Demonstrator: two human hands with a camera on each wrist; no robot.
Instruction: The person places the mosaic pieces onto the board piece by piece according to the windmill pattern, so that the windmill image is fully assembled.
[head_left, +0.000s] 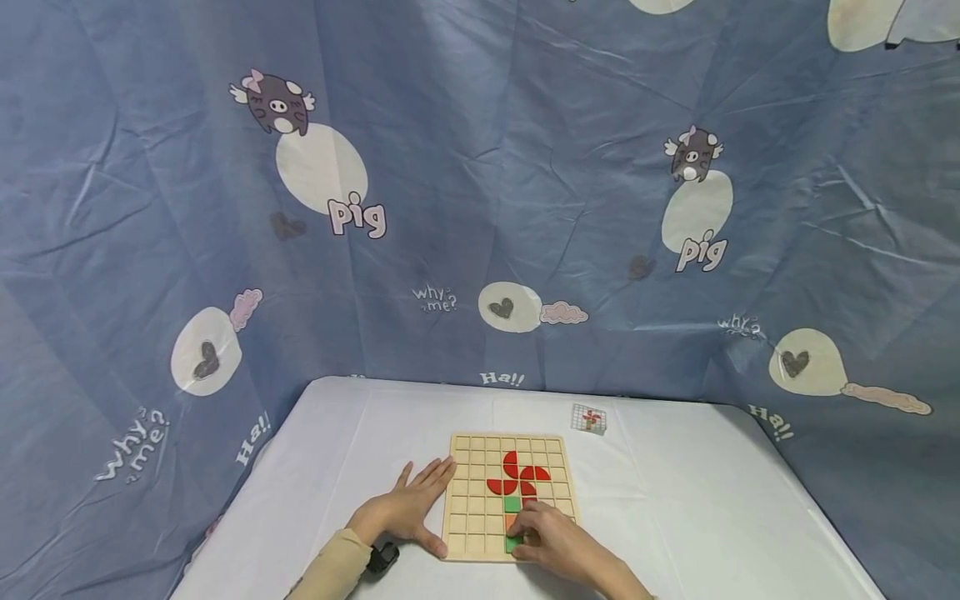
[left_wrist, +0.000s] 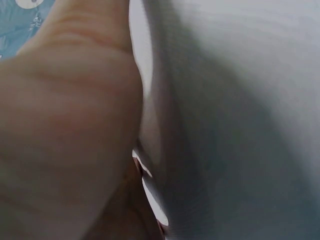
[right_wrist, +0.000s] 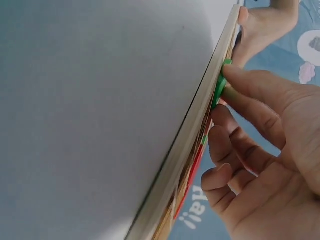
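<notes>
A wooden grid board (head_left: 468, 503) lies on the white table. My left hand (head_left: 405, 510) is spread flat along its left side, fingertips and thumb right at the edge. Over the lower part of the board, my right hand (head_left: 561, 542) pinches a green square tile (right_wrist: 218, 91) between thumb and finger, close against the board; its other fingers curl loosely. Red quarter-round pieces (head_left: 501, 487) form a pinwheel on the grid. Below them come another green tile (head_left: 512, 504) and an orange tile (head_left: 510, 522), the latter partly hidden by my right fingers.
A small card (head_left: 588, 418) with a pinwheel picture on a grid lies behind the board's right corner. A blue printed cloth (head_left: 465, 208) hangs behind and beside the white table (head_left: 675, 500). My left wrist wears a black strap device (head_left: 383, 557).
</notes>
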